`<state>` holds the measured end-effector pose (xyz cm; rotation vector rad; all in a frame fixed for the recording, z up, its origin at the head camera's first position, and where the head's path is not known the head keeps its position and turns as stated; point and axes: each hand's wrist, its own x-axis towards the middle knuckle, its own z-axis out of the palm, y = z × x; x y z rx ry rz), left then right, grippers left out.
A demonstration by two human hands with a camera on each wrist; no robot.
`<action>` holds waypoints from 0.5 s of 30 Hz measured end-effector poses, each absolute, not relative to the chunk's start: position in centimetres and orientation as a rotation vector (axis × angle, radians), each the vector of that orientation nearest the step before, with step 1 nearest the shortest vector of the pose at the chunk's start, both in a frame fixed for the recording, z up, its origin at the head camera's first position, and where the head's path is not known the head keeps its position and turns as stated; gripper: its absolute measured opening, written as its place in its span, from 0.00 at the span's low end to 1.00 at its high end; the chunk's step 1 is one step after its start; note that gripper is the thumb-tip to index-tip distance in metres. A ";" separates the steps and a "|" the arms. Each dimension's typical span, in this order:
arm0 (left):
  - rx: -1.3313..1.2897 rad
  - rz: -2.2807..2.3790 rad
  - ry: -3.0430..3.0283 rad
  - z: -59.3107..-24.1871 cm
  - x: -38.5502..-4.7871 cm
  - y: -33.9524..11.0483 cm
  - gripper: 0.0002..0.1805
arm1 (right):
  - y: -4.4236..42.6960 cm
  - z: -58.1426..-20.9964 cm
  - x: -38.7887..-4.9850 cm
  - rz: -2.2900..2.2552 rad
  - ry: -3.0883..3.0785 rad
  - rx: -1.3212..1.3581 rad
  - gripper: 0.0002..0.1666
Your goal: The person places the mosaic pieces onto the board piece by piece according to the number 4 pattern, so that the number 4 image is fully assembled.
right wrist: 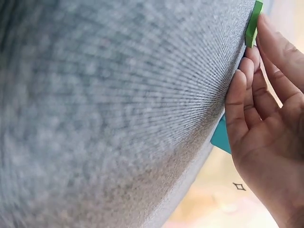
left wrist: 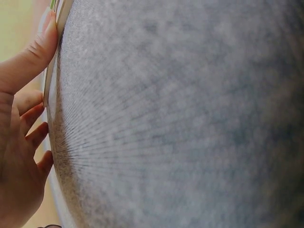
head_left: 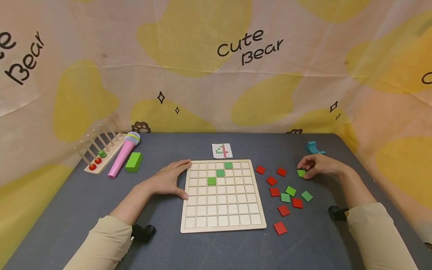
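Observation:
A square wooden grid board (head_left: 223, 229) lies mid-table, with three green tiles in a diagonal of its upper cells, the lowest one (head_left: 211, 181) at the left. My left hand (head_left: 168, 179) touches the board's left edge, thumb and fingers spread; the left wrist view shows that hand (left wrist: 23, 118) at the board's edge. At the right, my right hand (head_left: 317, 166) pinches a green tile (head_left: 301, 173) between thumb and fingers close to the table. In the right wrist view the tile (right wrist: 254, 26) is at the fingertips of the hand (right wrist: 275, 123).
Loose red tiles (head_left: 284, 210) and green tiles (head_left: 306, 195) lie right of the board. Behind it is a pattern card (head_left: 222, 150). At the left are a peg rack (head_left: 104, 153), a pink microphone (head_left: 122, 155) and a green block (head_left: 134, 162); a teal piece (head_left: 314, 148) lies back right.

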<state>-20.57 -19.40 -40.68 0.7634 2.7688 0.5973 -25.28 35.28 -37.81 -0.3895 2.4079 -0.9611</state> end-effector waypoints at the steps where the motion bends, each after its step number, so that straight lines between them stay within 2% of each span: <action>1: 0.766 0.598 2.769 -40.7 -20.6 -19.4 0.65 | 35.3 -37.8 -25.3 -0.960 2.410 -0.392 0.24; 15: 0.771 0.593 2.770 -40.7 -20.6 -19.4 0.65 | 35.0 -37.8 -25.3 -0.981 2.412 -0.395 0.21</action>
